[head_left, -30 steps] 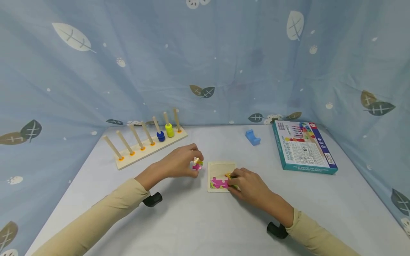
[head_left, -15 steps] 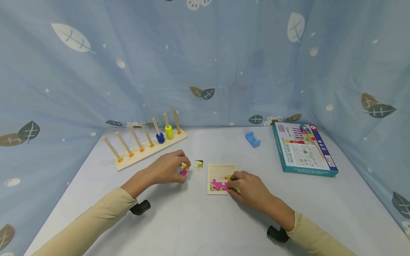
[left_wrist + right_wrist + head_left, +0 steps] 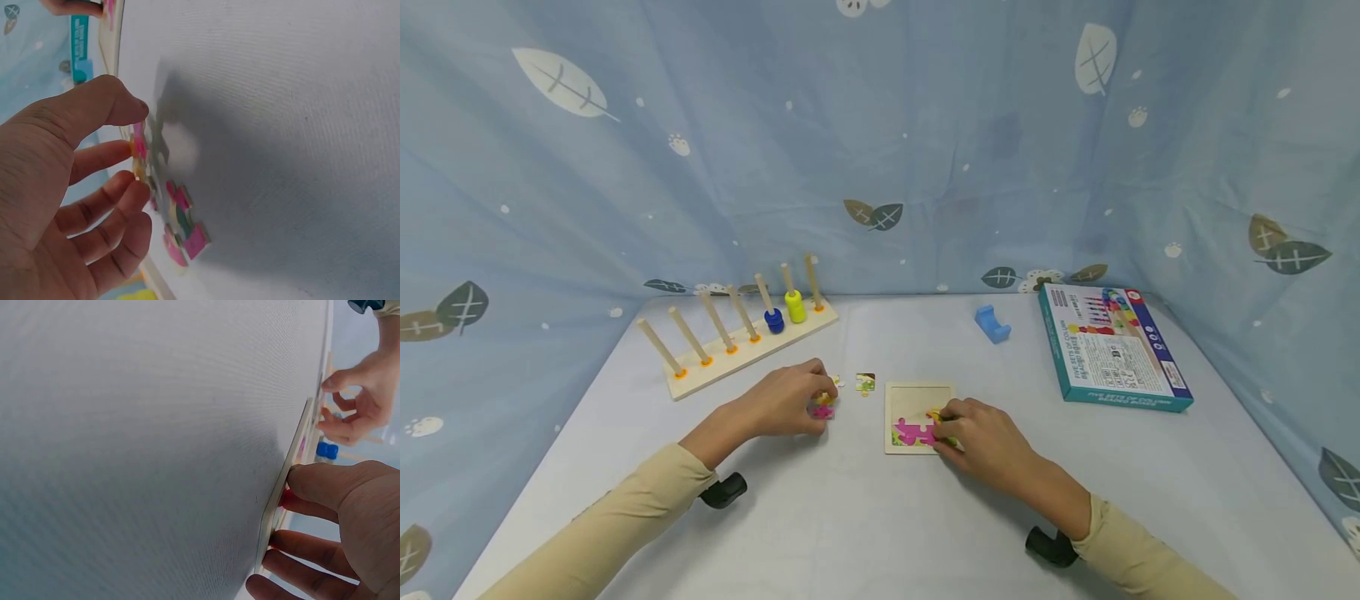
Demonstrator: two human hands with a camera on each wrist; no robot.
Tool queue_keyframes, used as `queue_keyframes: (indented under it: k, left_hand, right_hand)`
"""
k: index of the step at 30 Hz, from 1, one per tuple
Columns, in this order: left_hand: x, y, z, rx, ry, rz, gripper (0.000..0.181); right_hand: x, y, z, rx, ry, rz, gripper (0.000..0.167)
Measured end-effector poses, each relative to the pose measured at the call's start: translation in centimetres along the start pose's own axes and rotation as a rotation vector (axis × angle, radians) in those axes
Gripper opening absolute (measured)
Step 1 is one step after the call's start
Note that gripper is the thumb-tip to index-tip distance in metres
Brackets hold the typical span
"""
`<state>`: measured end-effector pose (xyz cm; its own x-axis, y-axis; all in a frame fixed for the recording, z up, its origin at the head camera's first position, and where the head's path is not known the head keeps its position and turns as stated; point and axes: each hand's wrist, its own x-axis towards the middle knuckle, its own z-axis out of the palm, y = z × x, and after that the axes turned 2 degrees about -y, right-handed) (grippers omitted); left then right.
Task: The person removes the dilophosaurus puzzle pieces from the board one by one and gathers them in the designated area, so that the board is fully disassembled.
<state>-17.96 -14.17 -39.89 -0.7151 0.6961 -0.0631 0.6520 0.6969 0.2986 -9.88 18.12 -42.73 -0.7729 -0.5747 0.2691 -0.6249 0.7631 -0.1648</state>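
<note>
My left hand (image 3: 767,406) is left of the wooden puzzle tray (image 3: 910,402), its thumb and fingertips pinching a pink and yellow jigsaw piece (image 3: 823,410). The left wrist view shows this piece edge-on just above the cloth, with pink and green puzzle pieces (image 3: 195,240) lying beyond the fingers. A loose jigsaw piece (image 3: 865,382) with green and white print lies between hand and tray. My right hand (image 3: 988,437) grips the tray's near right corner, thumb at the front edge. Pink pieces (image 3: 913,432) fill part of the tray's lower half; the right fingers hide its corner.
A wooden peg stand (image 3: 752,348) with blue beads (image 3: 775,322) and yellow beads (image 3: 795,308) stands at back left. Behind the tray lies a light blue block (image 3: 992,324). At back right is a teal-edged box (image 3: 1112,348). A patterned blue curtain (image 3: 925,150) bounds the table.
My left hand has moved left, away from the tray, with pieces in its fingers. The loose green and white piece now shows on the cloth. The right hand stays on the tray.
</note>
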Motion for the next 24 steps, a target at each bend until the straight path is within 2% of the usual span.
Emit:
queue_keyframes:
  k: [9,17,24]
  left_hand:
    - [0.20,-0.01,0.36,0.006,-0.023,0.009,0.029]
    - [0.20,0.20,0.11,0.032,-0.015,0.022,0.028]
    - [0.03,0.50,0.02,0.019,-0.017,0.024,0.029]
  right_hand:
    - [0.01,0.00,0.03,0.003,0.006,-0.004,0.018]
    - [-0.13,-0.01,0.11,0.007,0.020,0.000,0.019]
    - [-0.44,-0.09,0.22,0.010,0.044,-0.002,0.022]
